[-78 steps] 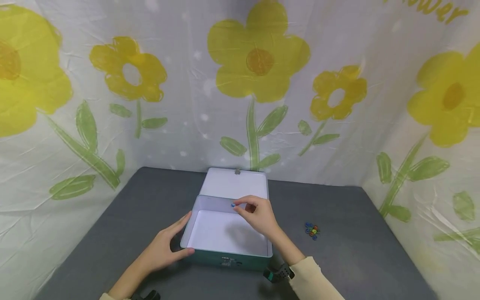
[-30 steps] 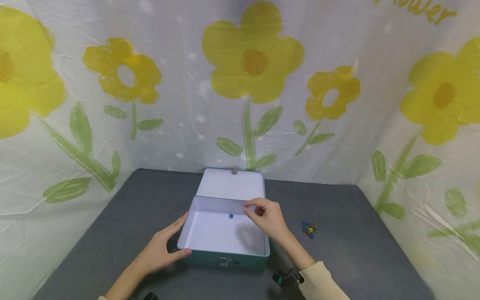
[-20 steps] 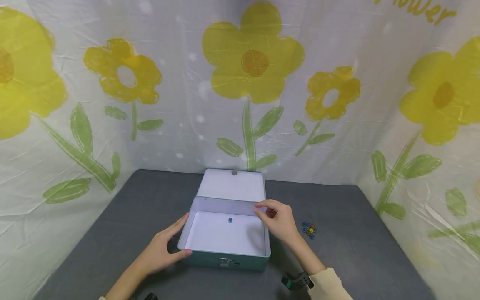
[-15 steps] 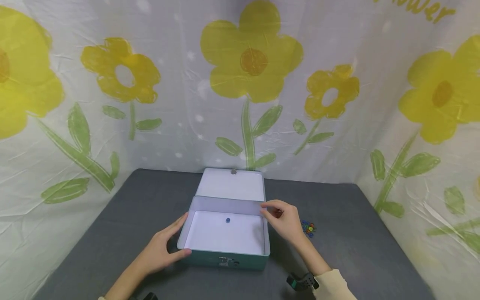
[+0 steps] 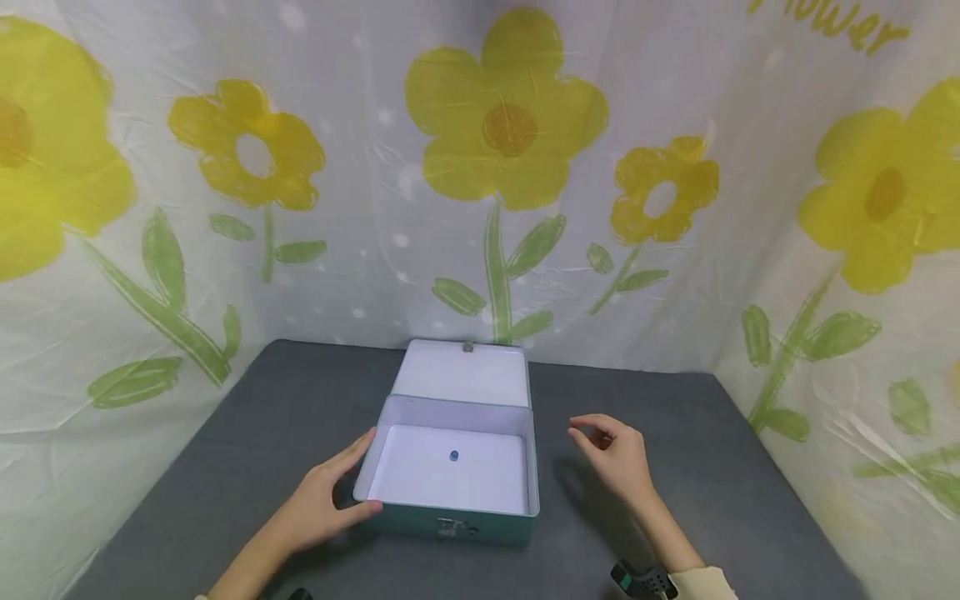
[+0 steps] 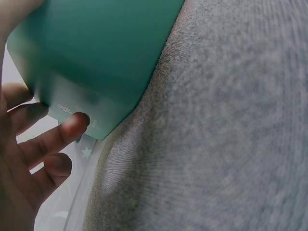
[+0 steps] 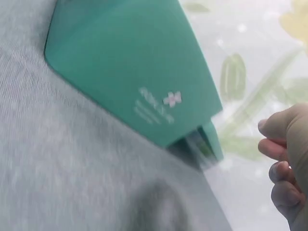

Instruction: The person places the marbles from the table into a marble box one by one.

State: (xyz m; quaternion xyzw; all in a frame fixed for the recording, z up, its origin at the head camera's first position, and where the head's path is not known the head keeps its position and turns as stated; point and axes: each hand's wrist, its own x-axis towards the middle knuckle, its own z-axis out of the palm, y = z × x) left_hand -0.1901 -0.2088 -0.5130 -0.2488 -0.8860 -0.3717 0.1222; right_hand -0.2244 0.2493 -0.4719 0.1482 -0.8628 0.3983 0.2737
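A green tin box [image 5: 491,525] with a white inside stands on the table, its lid [image 5: 461,375] laid back behind it. One small blue bead-like piece [image 5: 453,456] lies on the box floor. My left hand [image 5: 318,504] rests at the box's left side, thumb on the front corner and fingers spread along the wall. In the left wrist view the fingers [image 6: 53,142] reach along the green side. To the right of the box, my right hand [image 5: 618,458] hovers over the table, thumb and index fingertips near each other with nothing seen between them.
A dark grey cloth [image 5: 300,392] covers the table. Behind it hangs a white curtain [image 5: 360,250] printed with yellow flowers. Black bands [image 5: 645,579] sit at the wrists. The cluster of small coloured pieces is hidden behind the right hand.
My right hand has let go of the blue piece, which dropped into the box, and has moved right, off the box and over the coloured pieces. The left hand has stayed put.
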